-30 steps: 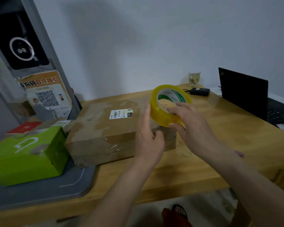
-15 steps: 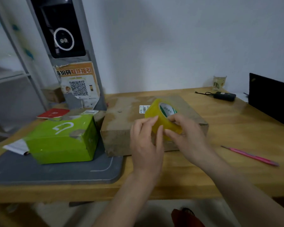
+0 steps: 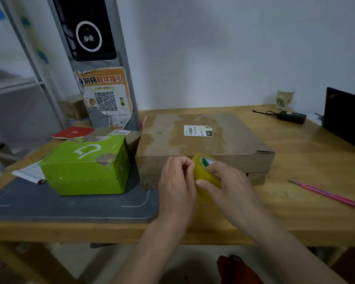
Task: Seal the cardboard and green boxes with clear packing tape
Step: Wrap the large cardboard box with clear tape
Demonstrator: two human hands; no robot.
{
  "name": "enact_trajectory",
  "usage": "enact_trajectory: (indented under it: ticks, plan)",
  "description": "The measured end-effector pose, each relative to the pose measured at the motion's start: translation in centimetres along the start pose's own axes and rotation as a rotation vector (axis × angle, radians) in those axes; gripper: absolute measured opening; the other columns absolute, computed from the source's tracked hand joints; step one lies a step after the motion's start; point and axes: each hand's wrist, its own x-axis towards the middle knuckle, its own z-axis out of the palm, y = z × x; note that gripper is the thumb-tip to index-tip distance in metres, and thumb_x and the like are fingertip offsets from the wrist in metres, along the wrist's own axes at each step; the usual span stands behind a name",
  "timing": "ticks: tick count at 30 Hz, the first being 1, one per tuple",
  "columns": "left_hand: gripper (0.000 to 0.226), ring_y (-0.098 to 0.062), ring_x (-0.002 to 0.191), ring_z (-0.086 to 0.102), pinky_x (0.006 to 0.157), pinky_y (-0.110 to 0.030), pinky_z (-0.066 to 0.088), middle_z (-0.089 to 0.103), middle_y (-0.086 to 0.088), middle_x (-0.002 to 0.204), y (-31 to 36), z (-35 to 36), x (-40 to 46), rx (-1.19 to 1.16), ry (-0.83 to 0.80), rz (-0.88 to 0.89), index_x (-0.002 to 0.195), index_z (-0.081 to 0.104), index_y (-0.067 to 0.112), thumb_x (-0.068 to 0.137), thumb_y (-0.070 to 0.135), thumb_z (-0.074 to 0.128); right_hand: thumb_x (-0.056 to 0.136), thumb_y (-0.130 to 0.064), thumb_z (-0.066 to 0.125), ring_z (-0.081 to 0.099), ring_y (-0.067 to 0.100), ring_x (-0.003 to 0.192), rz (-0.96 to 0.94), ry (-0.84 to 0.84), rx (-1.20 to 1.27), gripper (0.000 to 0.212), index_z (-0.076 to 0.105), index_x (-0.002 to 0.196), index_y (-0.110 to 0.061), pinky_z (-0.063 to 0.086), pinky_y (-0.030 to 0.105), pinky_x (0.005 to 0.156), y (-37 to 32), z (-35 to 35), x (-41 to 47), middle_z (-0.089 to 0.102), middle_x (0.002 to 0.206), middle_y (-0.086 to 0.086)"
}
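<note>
A flat cardboard box (image 3: 203, 138) with a white label lies in the middle of the wooden table. To its left a green box (image 3: 86, 167) stands on a grey mat (image 3: 70, 203). In front of the cardboard box's near side, my right hand (image 3: 228, 185) grips a yellowish tape roll (image 3: 205, 177). My left hand (image 3: 176, 181) has its fingers curled and pinches at the roll's left edge. I cannot see a free tape end.
A pink pen-like cutter (image 3: 326, 194) lies on the table at the right. A black laptop (image 3: 345, 117), a charger (image 3: 291, 116) and a glass (image 3: 285, 98) sit at the back right. A grey kiosk post (image 3: 94, 58) rises behind the green box, with a red booklet (image 3: 72, 132) beside it.
Both hands have lowered the tape roll from above the cardboard box to its near side. My left fingers have curled onto the roll's edge. The view has shifted left.
</note>
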Motion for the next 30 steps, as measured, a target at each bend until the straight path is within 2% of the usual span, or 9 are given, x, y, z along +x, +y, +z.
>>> enact_trajectory:
  ticks: [3,7,9,14,21,24,26,28,30]
  plan:
    - [0.009,-0.003,0.078,0.049,0.071,-0.011,0.041,0.045,0.019,0.086,-0.3,0.1,-0.7,-0.015,-0.023,0.024,0.090,0.053,0.021,0.094,0.027,0.047,0.089,-0.042,0.063,0.059,0.015,0.099,0.026,-0.026,0.002,0.026,0.061,0.106,-0.022,0.048,0.036,0.084,0.6,0.3,0.2,0.065,0.100,-0.005]
    - [0.007,-0.018,0.099,0.057,0.082,-0.038,0.053,0.046,0.017,0.104,-1.4,-0.1,-0.7,-0.047,-0.036,-0.055,0.089,0.057,0.018,0.093,0.012,0.056,0.089,-0.043,0.062,0.058,0.012,0.090,0.027,-0.074,0.051,0.026,0.061,0.103,-0.021,0.047,0.032,0.076,1.1,0.9,0.2,0.062,0.093,-0.006]
    - [0.013,-0.014,0.097,0.062,0.080,-0.042,0.055,0.059,0.011,0.103,-1.4,-0.2,-1.0,-0.073,-0.104,-0.081,0.089,0.056,0.021,0.095,0.009,0.057,0.090,-0.042,0.062,0.058,0.012,0.090,0.029,-0.086,0.056,0.024,0.062,0.101,-0.020,0.046,0.031,0.075,1.4,1.3,0.3,0.062,0.092,-0.006]
    - [0.013,-0.008,0.076,0.064,0.065,-0.036,0.058,0.066,0.007,0.083,-2.1,-0.3,-2.3,0.066,-0.091,0.012,0.086,0.067,0.016,0.084,0.005,0.073,0.090,-0.039,0.063,0.059,0.015,0.100,0.083,-0.139,0.087,0.023,0.064,0.101,-0.018,0.049,0.036,0.084,2.4,2.3,0.3,0.064,0.098,-0.004]
    - [0.016,-0.001,0.082,0.066,0.073,-0.020,0.056,0.068,0.010,0.088,-2.6,-0.6,-2.6,-0.037,-0.144,-0.033,0.091,0.070,0.019,0.081,0.007,0.076,0.091,-0.035,0.063,0.062,0.019,0.099,0.086,-0.187,0.193,0.023,0.065,0.097,-0.014,0.050,0.046,0.087,3.6,3.0,0.5,0.067,0.099,0.003]
    - [0.015,-0.002,0.075,0.065,0.068,-0.014,0.053,0.068,0.010,0.080,-2.9,-0.6,-2.5,-0.040,-0.105,-0.049,0.084,0.071,0.018,0.080,0.006,0.077,0.092,-0.028,0.063,0.061,0.011,0.105,0.018,-0.331,0.344,0.016,0.062,0.107,-0.022,0.051,0.038,0.092,4.6,2.6,0.2,0.066,0.107,-0.005]
    - [0.016,-0.003,0.073,0.064,0.065,-0.014,0.052,0.067,0.011,0.076,-3.2,-0.5,-2.6,-0.031,-0.075,-0.092,0.081,0.070,0.019,0.081,0.004,0.076,0.085,-0.027,0.072,0.063,0.003,0.092,-0.043,-0.462,0.391,0.024,0.060,0.106,-0.030,0.054,0.029,0.083,5.4,2.5,-0.8,0.065,0.102,-0.010]
    - [0.015,-0.005,0.076,0.064,0.066,-0.014,0.051,0.067,0.009,0.077,-3.3,-0.4,-2.9,-0.020,-0.058,-0.105,0.082,0.069,0.017,0.084,0.003,0.073,0.079,-0.030,0.078,0.061,0.009,0.077,-0.085,-0.432,0.325,0.021,0.064,0.094,-0.026,0.053,0.034,0.072,6.5,3.1,-1.5,0.064,0.088,-0.005]
    - [0.014,-0.006,0.077,0.062,0.067,-0.016,0.050,0.066,0.007,0.078,-3.2,-0.2,-3.2,-0.013,-0.040,-0.093,0.083,0.066,0.016,0.086,0.003,0.070,0.077,-0.026,0.079,0.060,0.015,0.072,-0.068,-0.359,0.392,0.015,0.067,0.085,-0.020,0.051,0.039,0.070,7.2,3.3,-1.7,0.065,0.080,0.000]
